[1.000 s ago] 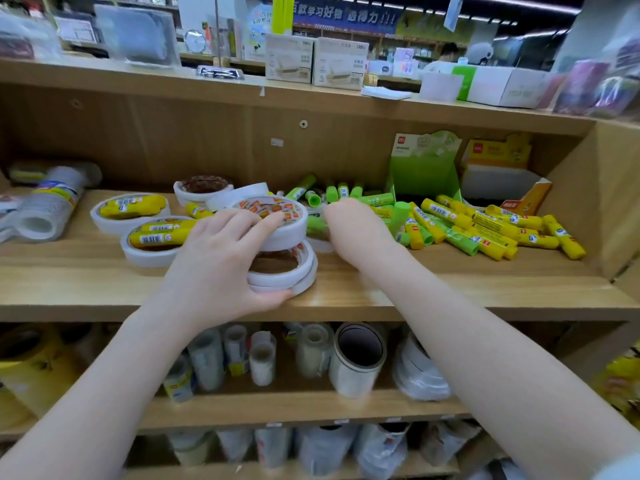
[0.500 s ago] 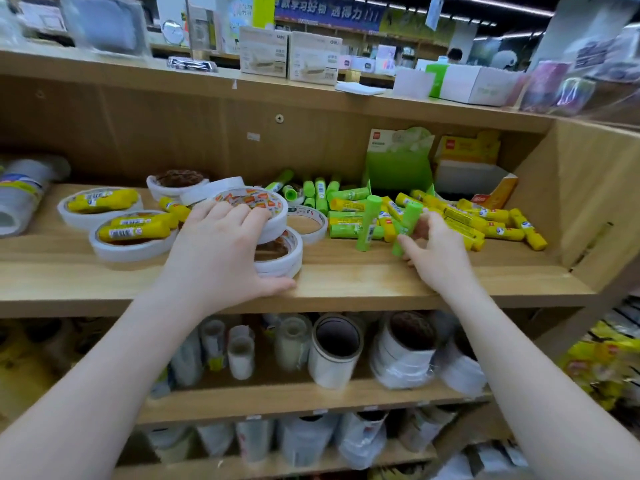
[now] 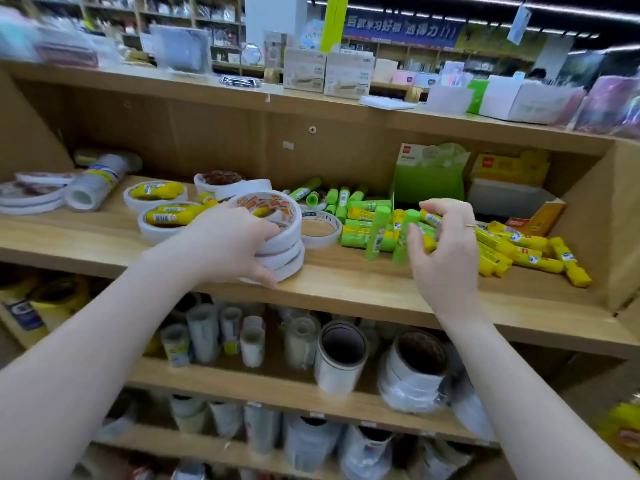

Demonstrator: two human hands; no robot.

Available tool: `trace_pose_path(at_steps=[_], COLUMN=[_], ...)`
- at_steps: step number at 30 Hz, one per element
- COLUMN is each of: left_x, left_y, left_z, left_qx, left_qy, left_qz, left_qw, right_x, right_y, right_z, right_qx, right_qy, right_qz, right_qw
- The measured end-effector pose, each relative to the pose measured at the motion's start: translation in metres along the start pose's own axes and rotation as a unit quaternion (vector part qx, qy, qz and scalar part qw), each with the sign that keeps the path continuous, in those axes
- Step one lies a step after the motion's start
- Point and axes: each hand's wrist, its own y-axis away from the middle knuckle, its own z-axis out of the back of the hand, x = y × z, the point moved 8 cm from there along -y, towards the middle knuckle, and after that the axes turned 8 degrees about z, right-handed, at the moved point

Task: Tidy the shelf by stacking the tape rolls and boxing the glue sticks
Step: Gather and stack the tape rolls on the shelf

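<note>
Gripping the stack of white tape rolls (image 3: 277,244) at mid-shelf, the left hand (image 3: 228,247) stays curled round its front as before. At three o'clock of it, the right hand (image 3: 445,244) has lifted since half a second ago and now pinches a green glue stick (image 3: 403,237) among the scattered green and yellow sticks. The green display box (image 3: 429,178) stands open at twelve o'clock of that hand. Label print is blurred; a blue banner (image 3: 401,27) shows Chinese characters.

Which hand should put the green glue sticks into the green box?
The right hand, I think. It already grips green glue sticks just in front of the green box. The left hand holds the tape stack, farther off.
</note>
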Motion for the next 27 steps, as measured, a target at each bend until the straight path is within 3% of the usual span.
trace_pose_path(at_steps=[3,6,8,11,16,18,20,22,24,27], left_x=[0.01,0.03,0.045,0.066,0.11,0.126,0.143,0.163,0.182,0.214], left_y=[0.007,0.019,0.028,0.044,0.065,0.069,0.075,0.083,0.088,0.086], left_z=[-0.002,-0.004,-0.004,-0.002,-0.002,-0.004,-0.004,0.0,0.005,-0.002], left_qx=[0.003,0.009,0.008,-0.013,-0.029,-0.027,-0.025,-0.037,-0.068,-0.078], left_qy=[-0.002,0.028,0.026,0.041,0.097,0.115,0.141,0.164,0.169,0.142], left_qz=[0.024,0.055,0.065,0.061,0.048,0.03,0.018,0.005,-0.011,0.007], left_qw=[1.0,0.998,0.997,0.997,0.994,0.993,0.989,0.986,0.983,0.987], right_x=[0.05,0.081,0.084,0.076,0.071,0.082,0.111,0.149,0.182,0.212], right_y=[-0.002,0.009,0.009,0.003,-0.001,-0.015,-0.028,-0.037,-0.041,-0.035], right_z=[-0.018,-0.069,-0.099,-0.133,-0.173,-0.172,-0.169,-0.177,-0.2,-0.241], right_qx=[0.1,0.288,0.336,0.348,0.352,0.285,0.212,0.193,0.238,0.335], right_qy=[-0.104,-0.17,-0.121,-0.018,0.03,0.079,0.019,-0.03,-0.062,-0.123], right_qz=[0.112,0.115,0.103,0.08,-0.002,0.02,0.06,0.128,0.17,0.146], right_qw=[0.983,0.936,0.928,0.934,0.936,0.955,0.975,0.972,0.954,0.923])
